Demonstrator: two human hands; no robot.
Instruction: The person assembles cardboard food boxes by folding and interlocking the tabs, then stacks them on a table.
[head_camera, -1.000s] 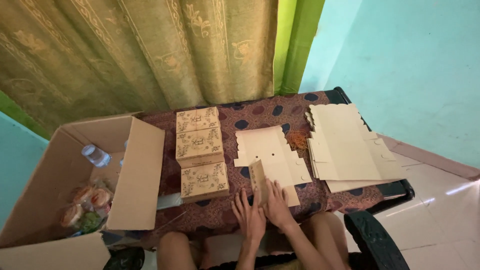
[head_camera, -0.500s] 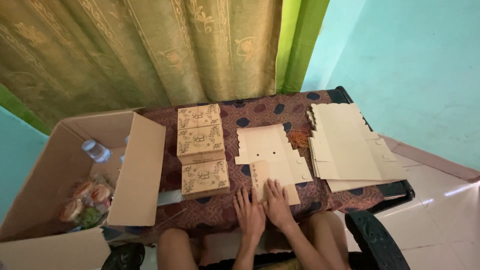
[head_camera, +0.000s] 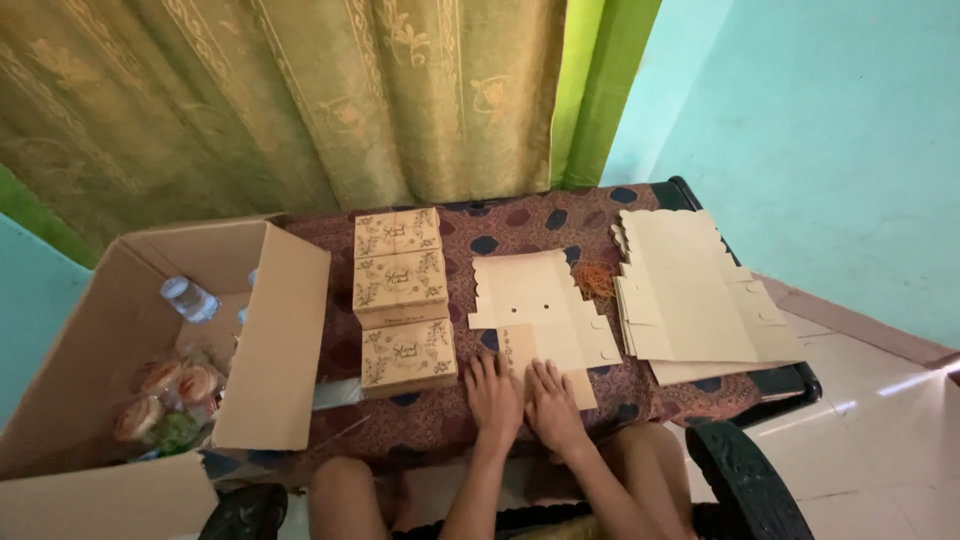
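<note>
My left hand (head_camera: 494, 394) and my right hand (head_camera: 551, 403) lie side by side, fingers spread, pressing down on the near part of a flat, unfolded cream cardboard box blank (head_camera: 540, 305). The blank lies on a low table covered with a dark red patterned cloth (head_camera: 520, 222). Just left of my left hand stand three folded, decorated tan boxes (head_camera: 401, 298) in a row running away from me. Neither hand grips anything.
A stack of flat cream blanks (head_camera: 695, 295) lies at the table's right end, with orange rubber bands (head_camera: 596, 279) beside it. A large open carton (head_camera: 150, 340) at the left holds a water bottle (head_camera: 189, 298) and wrapped snacks (head_camera: 170, 395). Green-gold curtains hang behind. A dark chair arm (head_camera: 750, 480) is at lower right.
The upright flap near my hands has been pressed flat onto the table. Both hands stay on the blank's near edge; the view has shifted slightly.
</note>
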